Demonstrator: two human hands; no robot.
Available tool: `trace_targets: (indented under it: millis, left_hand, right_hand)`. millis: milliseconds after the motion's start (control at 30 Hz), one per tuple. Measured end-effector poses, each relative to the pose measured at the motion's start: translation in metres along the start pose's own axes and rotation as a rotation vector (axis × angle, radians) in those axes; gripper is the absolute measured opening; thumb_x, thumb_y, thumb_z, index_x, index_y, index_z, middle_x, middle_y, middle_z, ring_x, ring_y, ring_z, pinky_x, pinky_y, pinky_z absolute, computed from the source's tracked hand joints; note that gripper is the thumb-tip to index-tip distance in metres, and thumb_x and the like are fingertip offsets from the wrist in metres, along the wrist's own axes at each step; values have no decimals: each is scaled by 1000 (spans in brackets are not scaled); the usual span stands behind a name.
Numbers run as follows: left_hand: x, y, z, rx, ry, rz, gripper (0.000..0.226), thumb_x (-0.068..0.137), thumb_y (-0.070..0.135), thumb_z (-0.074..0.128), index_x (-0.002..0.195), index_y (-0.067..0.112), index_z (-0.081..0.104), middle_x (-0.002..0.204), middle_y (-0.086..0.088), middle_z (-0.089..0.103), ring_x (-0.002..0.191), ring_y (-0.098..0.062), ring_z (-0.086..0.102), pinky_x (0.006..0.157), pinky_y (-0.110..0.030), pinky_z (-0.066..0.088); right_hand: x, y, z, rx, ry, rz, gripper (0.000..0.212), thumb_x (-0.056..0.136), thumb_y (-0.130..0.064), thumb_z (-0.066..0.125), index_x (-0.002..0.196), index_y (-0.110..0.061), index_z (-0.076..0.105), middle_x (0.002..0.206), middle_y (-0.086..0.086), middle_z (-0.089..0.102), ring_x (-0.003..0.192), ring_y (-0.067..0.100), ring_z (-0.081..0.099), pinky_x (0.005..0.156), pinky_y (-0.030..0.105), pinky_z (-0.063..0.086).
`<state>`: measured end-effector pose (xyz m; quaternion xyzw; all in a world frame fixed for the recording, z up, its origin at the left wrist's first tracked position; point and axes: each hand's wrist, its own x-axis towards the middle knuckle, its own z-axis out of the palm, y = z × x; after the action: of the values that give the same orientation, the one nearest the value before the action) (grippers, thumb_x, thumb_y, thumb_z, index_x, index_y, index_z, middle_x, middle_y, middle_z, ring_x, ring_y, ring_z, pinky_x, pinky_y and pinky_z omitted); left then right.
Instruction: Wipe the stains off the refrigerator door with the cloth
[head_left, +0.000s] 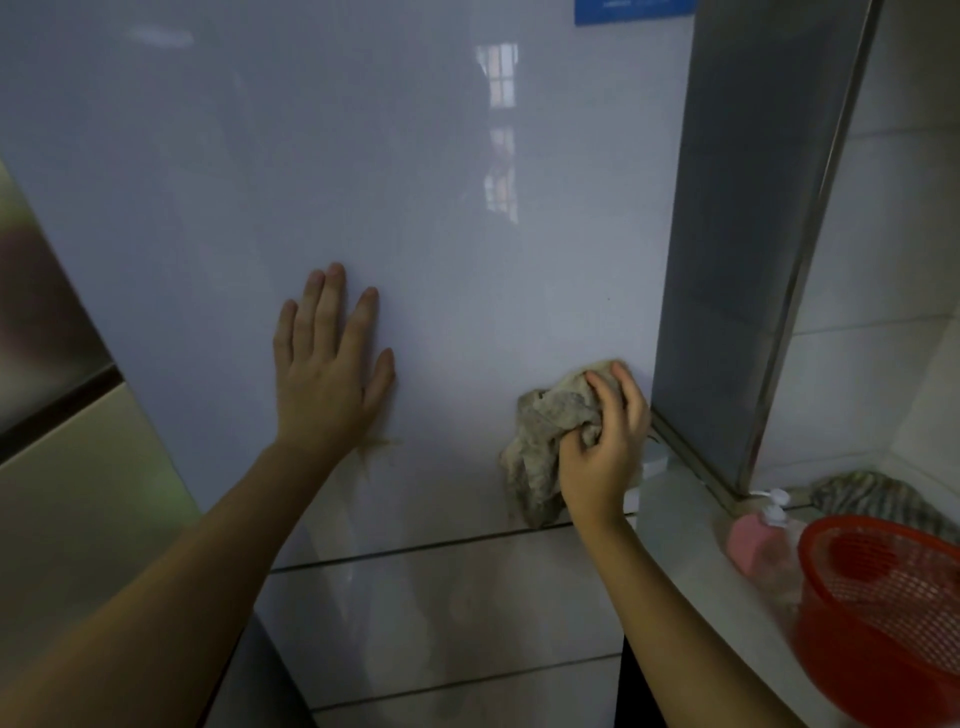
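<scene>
The glossy white refrigerator door (415, 182) fills most of the view. My left hand (330, 364) lies flat on it with fingers spread, holding nothing. A brownish stain (376, 452) shows on the door just below that hand's heel. My right hand (605, 441) is closed around a crumpled grey cloth (540, 452) and presses it against the door's lower right part, near the door's right edge. Part of the cloth hangs down to the seam above the lower door (441, 623).
A grey side panel (737, 260) and white tiled wall (883, 260) stand right of the door. On the counter (685, 551) at lower right are a pink pump bottle (753, 540), a red mesh basket (883, 613) and a striped rag (872, 501). A beige cabinet (78, 493) is at left.
</scene>
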<state>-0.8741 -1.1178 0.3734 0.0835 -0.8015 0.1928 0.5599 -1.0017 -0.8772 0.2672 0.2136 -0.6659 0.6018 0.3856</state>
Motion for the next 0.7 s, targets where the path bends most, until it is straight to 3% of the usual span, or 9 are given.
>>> trace_targets:
  millis: [167,400,533,700]
  left_hand:
    - [-1,-1,3,-12,25,5,62,100,37,53,155,12,38,164,-21,28,154,-36,24,126,-53,21]
    - [-1,0,5,-17,56,9,61,100,36,54,153,11,40,163,-22,30,153,-37,26,125,-53,21]
    - [-1,-1,4,-20,39,11,63,100,37,54,154,12,37,163,-22,29,154,-36,25,125,-54,22]
    - [-1,-2,5,-21,23,9,63,101,39,52,155,13,35,164,-21,28,154,-36,24,125,-53,21]
  right_hand:
    - [-6,3,-1,-30,-41,9,57,79,-3,47,135,-8,60,155,8,41,148,30,37,119,54,38]
    - [-8,5,-3,-103,-130,-60,62,73,8,63,133,-8,58,162,12,32,154,31,26,122,56,31]
    - [-11,6,0,-48,-127,-76,50,69,18,63,112,-6,62,163,15,30,156,33,22,126,53,25]
    - [-12,11,2,-73,-138,-106,36,74,7,60,106,-8,64,162,13,32,156,32,22,125,55,26]
